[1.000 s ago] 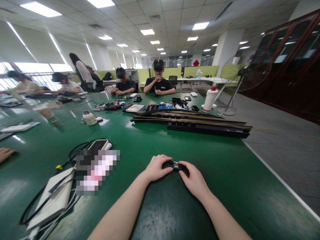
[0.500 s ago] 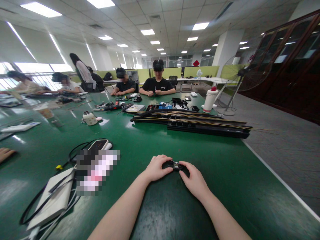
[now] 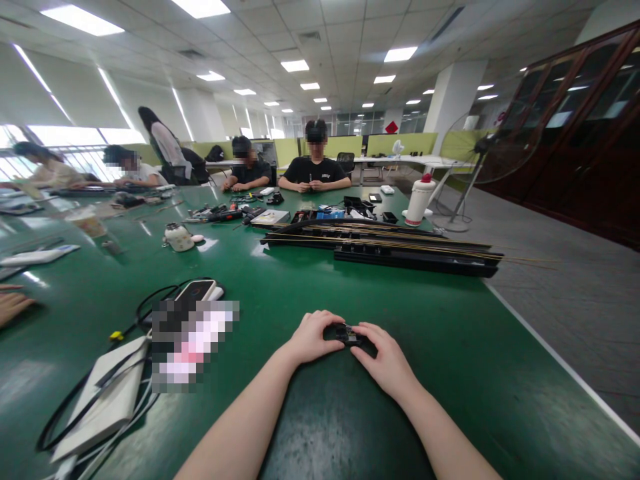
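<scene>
In front of me on the green tabletop [image 3: 280, 280] is a small black device [image 3: 350, 335], rounded like a computer mouse, with inner parts showing in its middle. My left hand [image 3: 316, 337] closes on its left end, thumb on the near side and fingers over the far side. From the right, my right hand [image 3: 383, 352] grips the other end between thumb and fingers. Both palms hide much of the device, so its exact kind is unclear.
To the left lie a white box [image 3: 103, 400], looped cables, a device with a dark screen [image 3: 197, 293] and a blurred-out pink item. Black rails with thin rods [image 3: 415, 260] lie ahead, near a white bottle [image 3: 420, 201]. A neighbour's hand [image 3: 15, 305] rests at far left. Several people sit beyond.
My right hand has shifted slightly left along the device, and its thumb sits closer to my left thumb. The device's exposed middle looks darker. The neighbour's hand has moved a little.
</scene>
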`<state>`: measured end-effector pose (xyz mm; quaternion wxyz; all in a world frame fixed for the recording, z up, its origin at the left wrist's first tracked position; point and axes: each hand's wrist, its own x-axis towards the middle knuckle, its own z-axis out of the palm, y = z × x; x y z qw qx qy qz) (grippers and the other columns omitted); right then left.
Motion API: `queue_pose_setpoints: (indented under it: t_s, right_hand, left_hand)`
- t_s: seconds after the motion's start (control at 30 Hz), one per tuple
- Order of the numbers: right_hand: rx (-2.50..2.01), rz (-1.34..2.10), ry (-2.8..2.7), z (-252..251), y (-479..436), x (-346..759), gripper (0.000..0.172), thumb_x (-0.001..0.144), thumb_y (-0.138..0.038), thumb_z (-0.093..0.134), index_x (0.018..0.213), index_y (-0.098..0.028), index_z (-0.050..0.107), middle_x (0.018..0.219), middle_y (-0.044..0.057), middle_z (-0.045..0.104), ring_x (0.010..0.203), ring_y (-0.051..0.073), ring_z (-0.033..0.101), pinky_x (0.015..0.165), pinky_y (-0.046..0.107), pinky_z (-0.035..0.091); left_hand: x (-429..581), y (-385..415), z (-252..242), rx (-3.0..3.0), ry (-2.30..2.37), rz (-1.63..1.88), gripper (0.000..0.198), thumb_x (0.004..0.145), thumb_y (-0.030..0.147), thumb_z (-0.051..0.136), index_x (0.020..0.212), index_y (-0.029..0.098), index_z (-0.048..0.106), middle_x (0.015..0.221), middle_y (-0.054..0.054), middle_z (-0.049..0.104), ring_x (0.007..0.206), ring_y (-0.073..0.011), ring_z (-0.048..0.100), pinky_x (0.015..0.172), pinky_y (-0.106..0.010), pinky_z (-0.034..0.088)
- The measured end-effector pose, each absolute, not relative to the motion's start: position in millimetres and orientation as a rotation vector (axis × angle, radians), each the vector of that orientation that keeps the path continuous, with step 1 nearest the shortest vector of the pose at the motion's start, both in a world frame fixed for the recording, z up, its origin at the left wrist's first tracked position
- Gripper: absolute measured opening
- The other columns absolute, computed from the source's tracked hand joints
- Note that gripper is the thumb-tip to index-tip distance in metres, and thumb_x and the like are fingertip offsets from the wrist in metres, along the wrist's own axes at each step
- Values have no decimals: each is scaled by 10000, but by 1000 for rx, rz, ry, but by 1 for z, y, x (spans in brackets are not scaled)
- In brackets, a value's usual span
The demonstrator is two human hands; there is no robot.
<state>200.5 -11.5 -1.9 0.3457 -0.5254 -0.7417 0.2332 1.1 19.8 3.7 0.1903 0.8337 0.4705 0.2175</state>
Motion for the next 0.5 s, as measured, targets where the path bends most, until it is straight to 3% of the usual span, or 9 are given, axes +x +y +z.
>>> queue_pose_setpoints:
  t_s: [0.5]
  right_hand:
    - [-1399, 545, -2029, 1, -13, 199, 197, 755, -235, 599, 942, -242, 660, 1133, 79, 632, 1106, 240, 546, 958, 442, 398]
  left_hand:
    - [1, 18, 6, 2315, 1307, 642, 403, 699, 369, 704, 1073, 279, 583, 1011, 15, 654, 972, -214, 558, 866, -325, 367]
